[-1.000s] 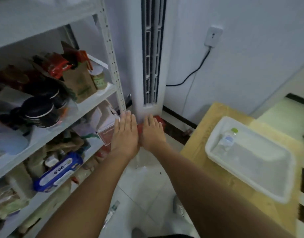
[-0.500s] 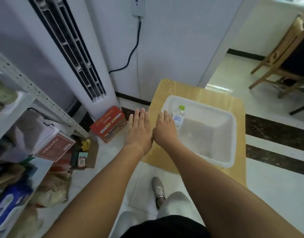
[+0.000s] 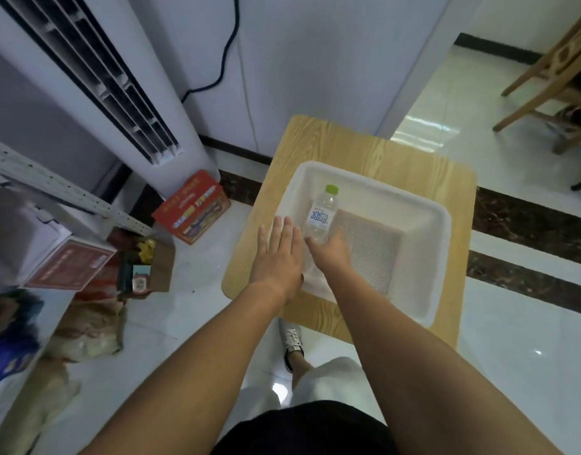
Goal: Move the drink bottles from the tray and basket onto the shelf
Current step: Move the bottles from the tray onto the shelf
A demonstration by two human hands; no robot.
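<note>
one bottle (image 3: pixel 322 211), one tray (image 3: pixel 444 221), one table (image 3: pixel 348 142), one red box (image 3: pixel 192 208).

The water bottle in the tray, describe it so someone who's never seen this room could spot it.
Find the wooden table by the white wall, with a white plastic tray on it. In the tray's left side is a clear bottle, the right hand at its base. Its lime-green cap and blue-lettered label mark it, the tray's only bottle.
</note>
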